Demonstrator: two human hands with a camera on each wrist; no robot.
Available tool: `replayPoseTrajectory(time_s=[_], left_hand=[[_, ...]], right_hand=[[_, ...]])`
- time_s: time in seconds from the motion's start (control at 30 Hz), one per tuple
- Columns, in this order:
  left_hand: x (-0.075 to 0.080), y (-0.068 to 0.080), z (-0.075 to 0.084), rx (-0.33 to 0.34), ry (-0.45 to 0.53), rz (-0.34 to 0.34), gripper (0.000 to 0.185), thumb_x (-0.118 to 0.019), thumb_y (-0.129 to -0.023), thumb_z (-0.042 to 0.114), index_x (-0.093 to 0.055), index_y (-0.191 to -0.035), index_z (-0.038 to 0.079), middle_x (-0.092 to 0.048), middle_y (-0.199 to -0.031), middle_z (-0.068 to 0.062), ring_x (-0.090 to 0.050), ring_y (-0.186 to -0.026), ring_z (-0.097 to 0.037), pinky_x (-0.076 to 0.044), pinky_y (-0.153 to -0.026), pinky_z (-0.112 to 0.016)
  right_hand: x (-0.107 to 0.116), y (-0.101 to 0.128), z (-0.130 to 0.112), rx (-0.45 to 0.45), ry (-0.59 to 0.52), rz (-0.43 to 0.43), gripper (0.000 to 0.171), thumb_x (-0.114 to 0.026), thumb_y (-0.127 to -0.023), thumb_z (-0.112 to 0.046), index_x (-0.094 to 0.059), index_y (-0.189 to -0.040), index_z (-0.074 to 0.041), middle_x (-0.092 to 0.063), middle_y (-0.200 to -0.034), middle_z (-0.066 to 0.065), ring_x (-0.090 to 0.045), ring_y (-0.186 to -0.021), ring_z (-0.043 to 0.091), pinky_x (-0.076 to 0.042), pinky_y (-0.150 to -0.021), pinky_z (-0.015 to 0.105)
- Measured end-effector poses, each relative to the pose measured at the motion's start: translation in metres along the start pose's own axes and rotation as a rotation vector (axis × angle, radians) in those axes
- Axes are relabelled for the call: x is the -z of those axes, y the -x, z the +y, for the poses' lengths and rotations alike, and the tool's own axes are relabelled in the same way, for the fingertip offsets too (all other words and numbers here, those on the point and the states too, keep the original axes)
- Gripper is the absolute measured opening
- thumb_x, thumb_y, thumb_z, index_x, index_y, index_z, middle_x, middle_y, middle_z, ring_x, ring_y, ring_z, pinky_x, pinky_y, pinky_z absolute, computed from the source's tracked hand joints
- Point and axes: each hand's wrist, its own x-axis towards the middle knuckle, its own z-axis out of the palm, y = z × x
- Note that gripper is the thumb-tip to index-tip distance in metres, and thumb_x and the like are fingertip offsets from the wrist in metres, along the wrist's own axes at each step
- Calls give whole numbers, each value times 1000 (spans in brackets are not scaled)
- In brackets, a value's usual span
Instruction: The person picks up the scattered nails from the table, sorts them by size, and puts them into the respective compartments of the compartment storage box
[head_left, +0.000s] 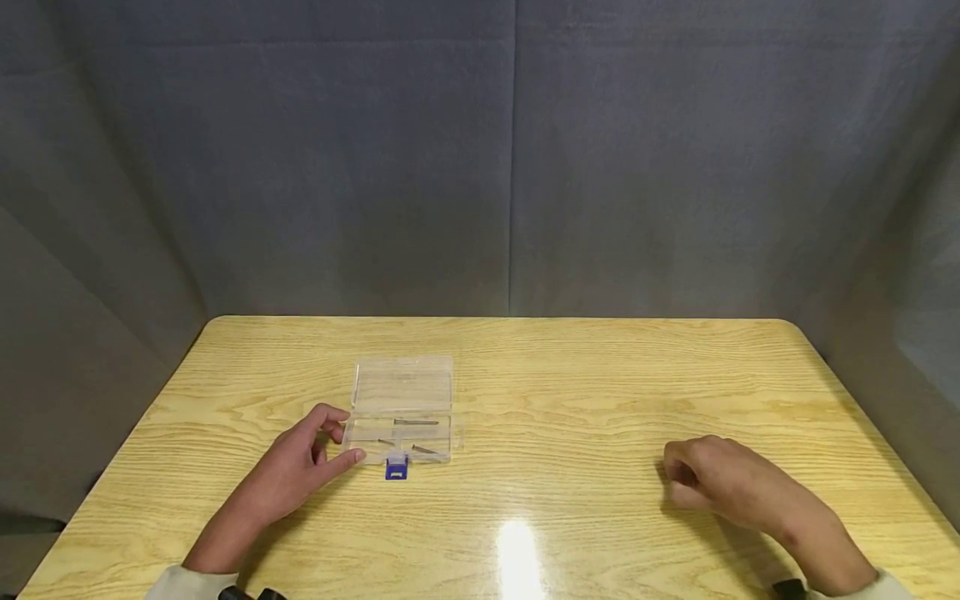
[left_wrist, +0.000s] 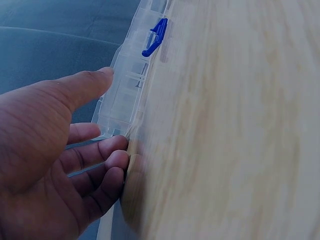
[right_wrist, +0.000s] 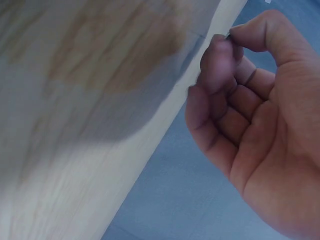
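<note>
A clear plastic compartment box (head_left: pixel 363 427) lies on the table with its lid (head_left: pixel 402 385) folded back and its blue latch (head_left: pixel 397 468) hanging at the front. Inside are a long screw or nail (head_left: pixel 416 422) in the back compartment and two shorter ones (head_left: pixel 424 450) in front. My left hand (head_left: pixel 296 467) holds the box's left end, thumb at the front corner, fingers curled by the side. Well to the right, just above the table, my right hand (head_left: pixel 731 482) pinches a tiny, thin metallic piece (right_wrist: pixel 228 35) between thumb and forefinger; the fingers hide most of it.
The wooden table (head_left: pixel 570 400) has rounded far corners. Dark grey cloth (head_left: pixel 645 167) hangs behind it and along both sides. Light glares off the tabletop near the front middle.
</note>
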Motion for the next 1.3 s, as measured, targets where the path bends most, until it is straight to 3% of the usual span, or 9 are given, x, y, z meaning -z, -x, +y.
replayPoseTrajectory(time_s=[0.23, 0.6, 0.9, 1.07, 1.3], left_hand=[[0, -1, 0, -2, 2, -1, 45, -78, -95, 23, -56, -130, 6, -58, -104, -7, -47, -64, -15, -42, -55, -29], [-1, -1, 0, 1, 1, -1, 46, -78, -95, 24, -56, -130, 4, -59, -105, -8, -47, -64, -15, -43, -55, -29], [-2, 0, -1, 3, 8, -3, 48, -78, -96, 26, -56, -132, 4, -58, -106, -7, -45, -64, -15, -41, -55, -29], [-1, 0, 0, 7, 1, 3, 47, -78, -95, 26, -56, -131, 5, -59, -106, -7, -45, -65, -15, -41, -55, -29], [-1, 0, 0, 6, 0, 1, 47, -77, -96, 27, -56, -131, 5, -58, -106, -7, -45, -66, -15, -40, -55, -29]], right_hand=[[0, -3, -4, 8, -48, -4, 35, -73, -93, -5, -51, -76, -26, -35, -67, -19, -29, -58, -3, -29, -52, 22], [-3, -12, -12, 36, -68, 9, 32, -69, -94, 2, -59, -84, -28, -48, -76, -19, -43, -66, -1, -39, -57, 23], [-1, -19, -21, 68, -25, 21, 20, -71, -96, -2, -71, -99, -22, -61, -89, -19, -52, -75, -1, -49, -64, 25], [-3, -25, -27, 71, 0, 34, 20, -71, -96, -3, -71, -97, -23, -62, -89, -20, -54, -75, -2, -50, -65, 26], [-11, -37, -38, 154, 29, 84, 21, -71, -95, -2, -71, -95, -23, -57, -86, -22, -51, -72, -2, -47, -63, 23]])
